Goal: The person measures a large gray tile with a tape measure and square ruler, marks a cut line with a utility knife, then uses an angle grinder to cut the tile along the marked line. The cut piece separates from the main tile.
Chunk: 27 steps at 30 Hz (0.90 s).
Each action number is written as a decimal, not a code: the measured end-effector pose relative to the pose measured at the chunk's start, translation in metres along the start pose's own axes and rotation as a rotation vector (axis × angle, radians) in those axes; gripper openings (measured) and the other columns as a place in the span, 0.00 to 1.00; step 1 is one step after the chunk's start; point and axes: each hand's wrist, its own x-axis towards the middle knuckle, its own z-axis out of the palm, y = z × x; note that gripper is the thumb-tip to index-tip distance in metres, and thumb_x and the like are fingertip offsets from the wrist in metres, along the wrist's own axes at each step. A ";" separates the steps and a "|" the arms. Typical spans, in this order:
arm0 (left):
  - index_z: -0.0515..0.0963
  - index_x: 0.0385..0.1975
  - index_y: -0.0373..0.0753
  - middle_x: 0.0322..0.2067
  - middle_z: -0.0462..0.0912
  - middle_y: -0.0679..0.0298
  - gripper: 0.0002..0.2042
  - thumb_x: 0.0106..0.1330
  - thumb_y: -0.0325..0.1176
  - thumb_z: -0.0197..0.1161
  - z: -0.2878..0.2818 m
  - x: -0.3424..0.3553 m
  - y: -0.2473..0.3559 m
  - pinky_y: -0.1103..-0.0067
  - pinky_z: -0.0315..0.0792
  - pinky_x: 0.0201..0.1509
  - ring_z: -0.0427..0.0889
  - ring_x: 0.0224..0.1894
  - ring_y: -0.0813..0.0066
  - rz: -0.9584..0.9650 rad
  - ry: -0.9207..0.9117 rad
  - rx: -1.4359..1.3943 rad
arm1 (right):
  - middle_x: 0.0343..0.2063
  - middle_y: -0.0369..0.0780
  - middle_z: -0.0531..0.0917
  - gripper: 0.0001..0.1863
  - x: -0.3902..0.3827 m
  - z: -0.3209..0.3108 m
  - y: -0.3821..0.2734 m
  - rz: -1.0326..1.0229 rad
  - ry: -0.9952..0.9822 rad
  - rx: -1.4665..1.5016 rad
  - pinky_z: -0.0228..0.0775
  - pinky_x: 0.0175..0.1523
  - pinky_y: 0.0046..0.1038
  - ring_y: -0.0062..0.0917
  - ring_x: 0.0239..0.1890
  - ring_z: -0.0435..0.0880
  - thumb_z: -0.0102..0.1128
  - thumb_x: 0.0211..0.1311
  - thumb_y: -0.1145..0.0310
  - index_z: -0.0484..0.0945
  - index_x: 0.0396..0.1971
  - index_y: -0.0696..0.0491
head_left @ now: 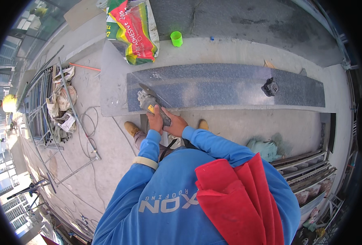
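An angle grinder with a grey head and dark body is gripped in both my hands. My left hand wraps its body from the left, and my right hand closes round the rear end. The grinder's disc stands over the left part of a long, polished dark stone slab; whether it touches the stone I cannot tell. Pale dust marks show on the slab near its far left corner. Toward the slab's right end rests a black, lumpy object whose kind is unclear.
Behind the slab stand a red, yellow and green bag and a bright green cup. Metal frames, sacks and a cable lie at the left. A pale green sack sits at right. Another person is far left.
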 end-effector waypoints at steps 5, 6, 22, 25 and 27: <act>0.58 0.67 0.22 0.60 0.74 0.37 0.42 0.72 0.59 0.60 -0.004 0.011 -0.010 0.66 0.71 0.64 0.78 0.60 0.50 0.013 -0.001 0.020 | 0.51 0.57 0.84 0.56 0.008 0.006 0.008 -0.033 0.034 -0.028 0.74 0.63 0.44 0.54 0.54 0.83 0.71 0.52 0.54 0.48 0.80 0.37; 0.58 0.67 0.22 0.60 0.74 0.36 0.43 0.72 0.59 0.60 -0.002 0.014 -0.012 0.65 0.71 0.64 0.78 0.61 0.48 0.022 0.002 0.034 | 0.51 0.57 0.84 0.56 0.009 0.005 0.010 -0.035 0.036 -0.032 0.74 0.63 0.44 0.54 0.54 0.83 0.71 0.52 0.53 0.48 0.80 0.37; 0.63 0.66 0.30 0.57 0.76 0.48 0.34 0.74 0.54 0.59 -0.023 0.068 0.008 0.67 0.78 0.55 0.80 0.54 0.60 0.053 0.030 0.044 | 0.59 0.56 0.80 0.57 0.065 0.025 -0.004 -0.069 0.080 -0.073 0.70 0.68 0.42 0.50 0.60 0.80 0.70 0.52 0.54 0.47 0.80 0.39; 0.63 0.67 0.30 0.57 0.76 0.49 0.34 0.74 0.54 0.59 -0.025 0.079 0.025 0.67 0.78 0.55 0.80 0.54 0.60 0.071 0.032 0.074 | 0.58 0.56 0.80 0.57 0.079 0.022 -0.012 -0.141 0.129 -0.070 0.72 0.66 0.43 0.51 0.59 0.80 0.71 0.52 0.55 0.48 0.80 0.40; 0.63 0.67 0.30 0.58 0.76 0.49 0.35 0.74 0.55 0.59 -0.016 0.063 0.033 0.66 0.77 0.55 0.80 0.54 0.60 0.016 0.004 0.064 | 0.58 0.56 0.80 0.57 0.066 0.012 -0.012 -0.104 0.098 -0.053 0.72 0.65 0.43 0.52 0.59 0.81 0.71 0.52 0.55 0.48 0.80 0.39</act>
